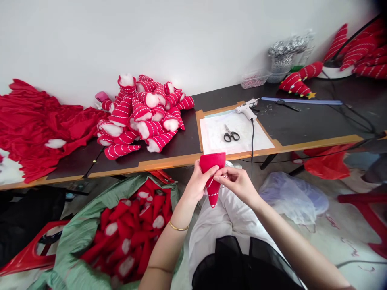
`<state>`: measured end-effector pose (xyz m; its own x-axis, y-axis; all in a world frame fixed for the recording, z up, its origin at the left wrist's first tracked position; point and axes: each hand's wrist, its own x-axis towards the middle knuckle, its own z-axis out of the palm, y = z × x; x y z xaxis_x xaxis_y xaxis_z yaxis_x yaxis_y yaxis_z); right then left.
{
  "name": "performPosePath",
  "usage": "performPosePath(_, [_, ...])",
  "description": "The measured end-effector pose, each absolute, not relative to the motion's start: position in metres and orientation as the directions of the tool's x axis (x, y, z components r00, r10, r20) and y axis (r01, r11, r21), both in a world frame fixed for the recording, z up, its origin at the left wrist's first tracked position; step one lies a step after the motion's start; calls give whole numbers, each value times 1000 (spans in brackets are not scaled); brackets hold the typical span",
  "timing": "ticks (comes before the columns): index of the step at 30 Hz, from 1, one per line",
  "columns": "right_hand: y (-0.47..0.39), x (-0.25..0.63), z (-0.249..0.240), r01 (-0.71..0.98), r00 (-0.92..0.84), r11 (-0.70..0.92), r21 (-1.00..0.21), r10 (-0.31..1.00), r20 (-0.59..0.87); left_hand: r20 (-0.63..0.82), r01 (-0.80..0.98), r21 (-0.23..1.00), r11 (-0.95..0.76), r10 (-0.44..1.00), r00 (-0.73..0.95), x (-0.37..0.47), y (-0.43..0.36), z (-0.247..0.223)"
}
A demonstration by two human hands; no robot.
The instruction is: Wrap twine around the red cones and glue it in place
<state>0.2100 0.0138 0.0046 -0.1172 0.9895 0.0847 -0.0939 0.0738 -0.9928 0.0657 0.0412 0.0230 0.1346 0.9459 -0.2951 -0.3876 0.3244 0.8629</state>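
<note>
Above my lap, my left hand grips a red fabric cone, wide end up and tip down. The thumb lies across its front. Slanting lines of red-and-white twine run round the lower part, while the upper part is plain red. My right hand is closed in a pinch at the cone's right side, where a bit of the twine shows by the fingertips. Part of the twine is hidden behind the fingers. Black-handled scissors lie on a white sheet beyond my hands.
A glue gun with its cable rests on the dark table. Striped stuffed cones are heaped left of the sheet, beside red fabric. A green sack of red cones stands at lower left. A decorated cone lies at right.
</note>
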Motion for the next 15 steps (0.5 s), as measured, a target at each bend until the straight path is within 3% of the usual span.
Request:
performPosePath(8, [10, 200, 3, 12, -5, 175, -985, 985, 175, -338, -402, 837, 372, 928, 154, 68, 41, 22])
performPosePath(15, [5, 190, 1, 140, 83, 351, -926, 928, 364, -332, -429, 816, 388, 921, 204, 71, 40, 14])
